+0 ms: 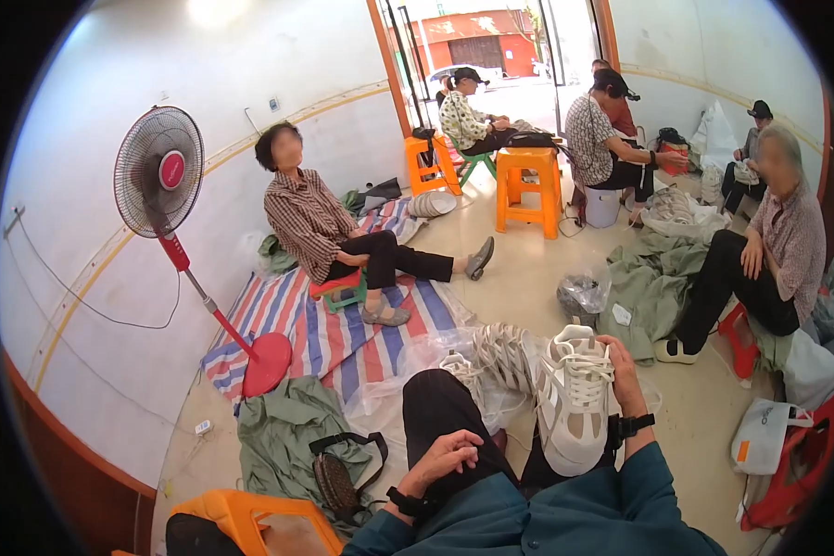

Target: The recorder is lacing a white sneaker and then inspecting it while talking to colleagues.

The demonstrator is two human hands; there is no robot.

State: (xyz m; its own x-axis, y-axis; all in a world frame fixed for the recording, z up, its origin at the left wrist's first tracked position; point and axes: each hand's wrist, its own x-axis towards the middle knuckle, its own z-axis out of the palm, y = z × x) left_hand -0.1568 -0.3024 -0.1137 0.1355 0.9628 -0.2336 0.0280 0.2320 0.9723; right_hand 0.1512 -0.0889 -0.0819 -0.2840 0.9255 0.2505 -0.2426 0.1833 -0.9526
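A white and beige sneaker (573, 408) stands tilted over my lap, its rounded toe toward me and its pale laces facing up. My right hand (625, 378) grips it from the right, with the fingers at the upper laces. My left hand (447, 456) hovers by my dark-trousered left thigh, its fingers loosely bent and nothing visible in them. Each wrist wears a black band. Just beyond my knees, more pale laced sneakers (506, 355) lie in a row on clear plastic sheeting (394, 397). Another laced sneaker (461, 369) is partly hidden behind my left knee.
A red standing fan (269, 363) rises at left beside striped sheeting (310, 347), where a person sits. Green cloth (283, 435) and a brown bag (338, 482) lie left of me. Other people sit farther off. Orange stools (528, 162) and a grey-white bag (764, 434) stand around.
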